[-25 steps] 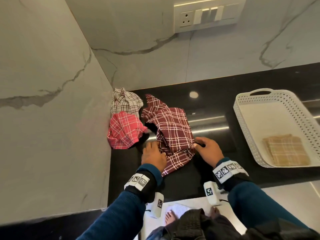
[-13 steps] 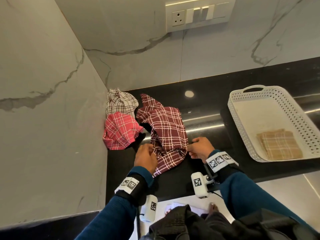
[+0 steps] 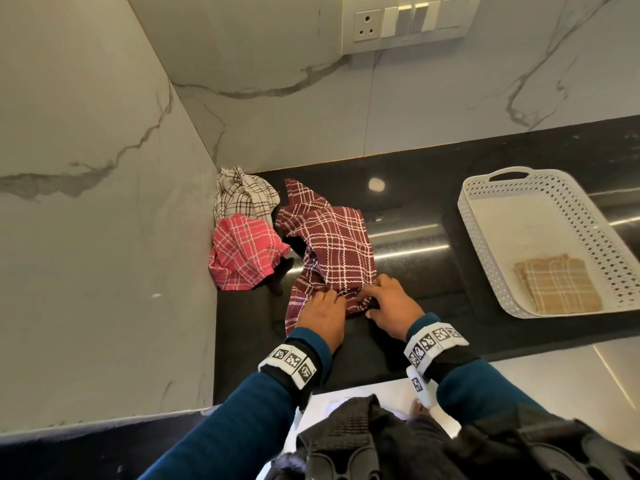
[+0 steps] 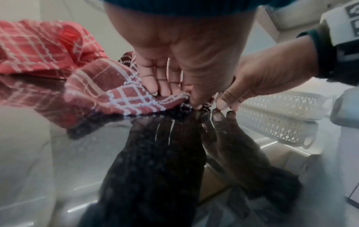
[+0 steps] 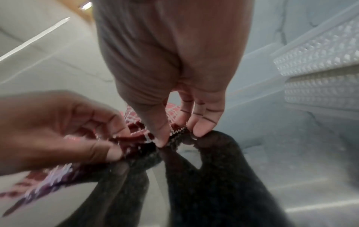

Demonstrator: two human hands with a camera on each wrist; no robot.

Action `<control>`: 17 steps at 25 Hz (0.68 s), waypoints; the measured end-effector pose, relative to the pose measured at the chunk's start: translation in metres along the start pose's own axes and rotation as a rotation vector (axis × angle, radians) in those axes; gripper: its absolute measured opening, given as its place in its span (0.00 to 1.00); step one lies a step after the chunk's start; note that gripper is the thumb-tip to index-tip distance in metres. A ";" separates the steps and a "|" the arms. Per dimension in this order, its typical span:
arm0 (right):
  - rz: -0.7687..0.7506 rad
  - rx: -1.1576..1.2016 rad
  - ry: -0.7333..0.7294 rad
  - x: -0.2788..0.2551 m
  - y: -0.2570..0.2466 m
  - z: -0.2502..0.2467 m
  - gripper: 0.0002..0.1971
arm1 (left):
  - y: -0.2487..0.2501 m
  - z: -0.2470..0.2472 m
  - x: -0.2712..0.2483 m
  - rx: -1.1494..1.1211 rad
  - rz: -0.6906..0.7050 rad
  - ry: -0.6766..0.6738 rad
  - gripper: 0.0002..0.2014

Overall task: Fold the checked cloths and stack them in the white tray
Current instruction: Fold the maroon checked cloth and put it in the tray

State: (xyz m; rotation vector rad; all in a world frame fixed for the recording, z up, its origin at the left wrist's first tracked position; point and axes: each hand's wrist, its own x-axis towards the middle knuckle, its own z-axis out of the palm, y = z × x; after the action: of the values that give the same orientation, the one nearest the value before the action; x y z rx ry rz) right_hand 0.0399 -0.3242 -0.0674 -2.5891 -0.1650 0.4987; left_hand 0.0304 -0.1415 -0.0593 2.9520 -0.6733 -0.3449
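On the black counter (image 3: 408, 258), left hand (image 3: 320, 311) and right hand (image 3: 391, 304) pinch the maroon cloth (image 3: 337, 244).

no legible text, only coded marker squares on wristbands (image 3: 433, 342)

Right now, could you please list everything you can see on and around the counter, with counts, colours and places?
maroon checked cloth: 1, dark red with white lines, crumpled mid-counter, near edge in both hands
red checked cloth: 1, red and white, bunched by the left wall
cream checked cloth: 1, cream with dark lines, in the corner
tan checked cloth: 1, tan, folded, in the tray
white tray: 1, perforated, on the right
counter: 1, glossy black
switch panel: 1, white, on the back wall
left hand: pinches the maroon cloth
right hand: pinches the same edge
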 end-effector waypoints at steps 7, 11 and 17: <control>-0.269 -0.019 0.274 -0.013 -0.025 -0.050 0.06 | -0.035 -0.060 -0.012 -0.637 -0.086 0.234 0.08; -0.315 -0.031 0.425 -0.018 -0.032 -0.091 0.08 | -0.053 -0.102 -0.012 -0.679 -0.078 0.258 0.06; -0.007 0.250 0.614 -0.007 -0.040 -0.109 0.06 | -0.027 -0.119 -0.023 -0.699 0.003 0.120 0.09</control>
State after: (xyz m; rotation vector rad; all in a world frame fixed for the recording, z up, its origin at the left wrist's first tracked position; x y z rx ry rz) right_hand 0.0731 -0.3395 0.0427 -2.3673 0.0938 -0.2733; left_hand 0.0500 -0.1028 0.0568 2.2826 -0.4247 -0.3165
